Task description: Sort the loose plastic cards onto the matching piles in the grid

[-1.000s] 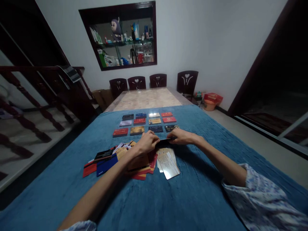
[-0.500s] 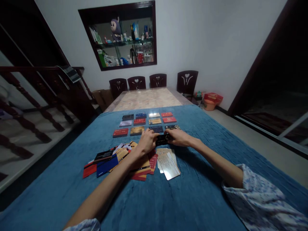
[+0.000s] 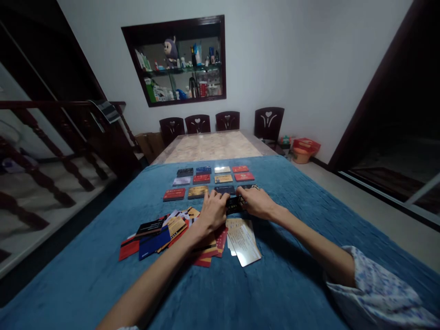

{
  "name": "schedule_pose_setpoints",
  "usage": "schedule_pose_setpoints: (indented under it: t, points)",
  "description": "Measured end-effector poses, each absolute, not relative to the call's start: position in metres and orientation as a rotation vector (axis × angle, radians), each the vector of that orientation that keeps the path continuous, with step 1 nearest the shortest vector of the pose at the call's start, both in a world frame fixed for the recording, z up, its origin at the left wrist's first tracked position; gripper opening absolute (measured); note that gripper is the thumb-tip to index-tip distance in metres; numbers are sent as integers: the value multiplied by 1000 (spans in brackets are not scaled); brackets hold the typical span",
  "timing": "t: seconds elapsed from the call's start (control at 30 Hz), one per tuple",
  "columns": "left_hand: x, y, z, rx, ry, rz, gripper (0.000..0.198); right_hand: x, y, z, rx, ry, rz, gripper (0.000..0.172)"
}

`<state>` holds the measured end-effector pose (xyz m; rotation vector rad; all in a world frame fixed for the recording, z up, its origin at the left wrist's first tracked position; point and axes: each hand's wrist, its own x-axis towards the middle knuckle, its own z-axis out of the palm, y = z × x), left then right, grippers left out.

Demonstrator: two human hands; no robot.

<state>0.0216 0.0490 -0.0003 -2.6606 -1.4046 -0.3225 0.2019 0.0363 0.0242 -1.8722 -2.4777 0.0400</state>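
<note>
My left hand (image 3: 213, 210) and my right hand (image 3: 257, 201) meet over a blue cloth (image 3: 240, 284) and pinch a black card (image 3: 235, 204) between them, one hand at each end. Just beyond the hands lies a tidy grid of cards (image 3: 213, 179) in three rows, red, blue, gold and dark ones. Below my left hand a loose heap of cards (image 3: 165, 231) is spread out, red, blue, black and orange. A few pale cards (image 3: 243, 235) lie under the gap between my hands.
The blue cloth covers the near part of a long marble-topped table (image 3: 209, 145). Dark chairs (image 3: 227, 121) stand at its far end. A wall niche with shelves (image 3: 178, 59) holds bottles and a toy. A wooden stair rail (image 3: 55, 137) runs at left.
Both hands have moved slightly away from me with the black card, closer to the nearest row of the grid. The card has turned from edge-on to showing its face.
</note>
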Motion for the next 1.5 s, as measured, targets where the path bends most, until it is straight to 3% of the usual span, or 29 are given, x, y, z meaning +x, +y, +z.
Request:
schedule_pose_setpoints:
  t: [0.3,0.83,1.07,1.5]
  points:
    - [26,42,2,-2613,-1466,-161,38,198,36,17,-1877,-2485,140,49]
    - [23,45,4,-2672,-1481,-311,46,204,39,16,-1788,-2456,144,57]
    - [25,54,9,-2689,-1408,-341,57,216,36,35,-1768,-2447,154,55]
    - [70,97,37,-2723,-1306,-227,50,259,75,39,-1795,-2371,56,48]
